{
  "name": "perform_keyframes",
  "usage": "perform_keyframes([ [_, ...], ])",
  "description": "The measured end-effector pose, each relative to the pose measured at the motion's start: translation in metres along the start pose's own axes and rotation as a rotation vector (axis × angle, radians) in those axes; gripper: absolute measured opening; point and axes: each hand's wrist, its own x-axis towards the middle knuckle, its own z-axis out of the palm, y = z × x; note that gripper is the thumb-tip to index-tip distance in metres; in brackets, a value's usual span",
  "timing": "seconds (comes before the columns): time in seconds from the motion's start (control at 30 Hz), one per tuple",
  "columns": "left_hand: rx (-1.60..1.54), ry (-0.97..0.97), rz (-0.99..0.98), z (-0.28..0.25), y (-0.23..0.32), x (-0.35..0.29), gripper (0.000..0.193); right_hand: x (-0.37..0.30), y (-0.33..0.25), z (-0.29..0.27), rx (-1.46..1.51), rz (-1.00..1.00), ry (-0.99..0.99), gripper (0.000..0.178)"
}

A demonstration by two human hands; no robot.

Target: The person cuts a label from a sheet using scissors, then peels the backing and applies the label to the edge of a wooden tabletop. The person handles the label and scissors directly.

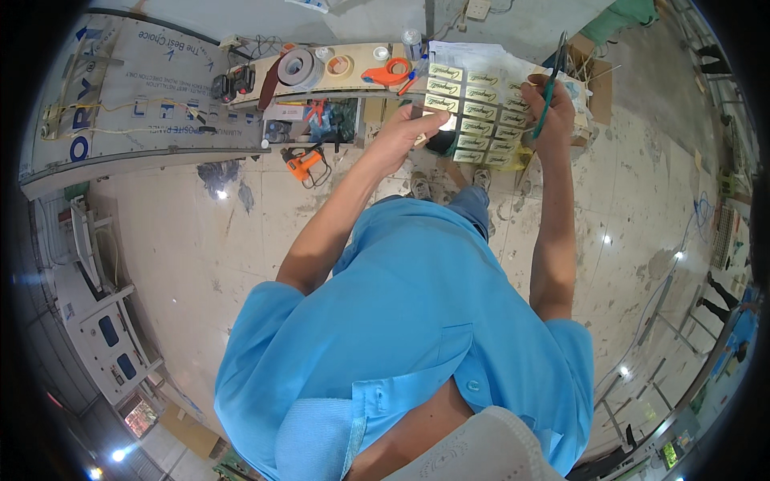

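A sheet of gold labels with dark script [481,112] is held up in front of me over the bench edge. My left hand [399,136] is closed on its left edge, thumb lying across the front; the fingers behind are mostly hidden. My right hand [553,112] is at the sheet's right edge, fingers bent round a pair of scissors with green handles [546,106]. The dark blades point up and away, off the labels. Whether the right fingertips also pinch the sheet is hard to make out.
On the bench [353,82] to the left lie an orange tape dispenser [390,72], a grey tape roll [298,69] and a cordless tool battery [233,82]. White paper [473,58] lies behind the sheet. An orange heat gun [302,164] hangs below. Wrapped panels [120,96] stand far left.
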Motion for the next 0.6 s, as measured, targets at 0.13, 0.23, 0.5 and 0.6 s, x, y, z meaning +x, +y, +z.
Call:
perform_keyframes([
  [0.13, 0.136, 0.024, 0.144, 0.013, 0.01, 0.002, 0.022, 0.007, -0.013, -0.004, -0.181, -0.086, 0.012, 0.027],
  [0.23, 0.173, 0.063, 0.231, 0.019, 0.016, 0.005, 0.02, 0.006, -0.023, -0.002, -0.434, -0.212, 0.11, 0.032],
  [0.5, 0.141, 0.147, 0.342, 0.011, 0.037, 0.018, 0.017, -0.072, -0.026, 0.013, -0.038, 0.089, -0.315, 0.071],
  [0.6, 0.182, 0.157, 0.34, 0.008, 0.044, 0.019, 0.021, -0.106, -0.014, 0.03, 0.136, 0.436, -0.695, 0.085],
])
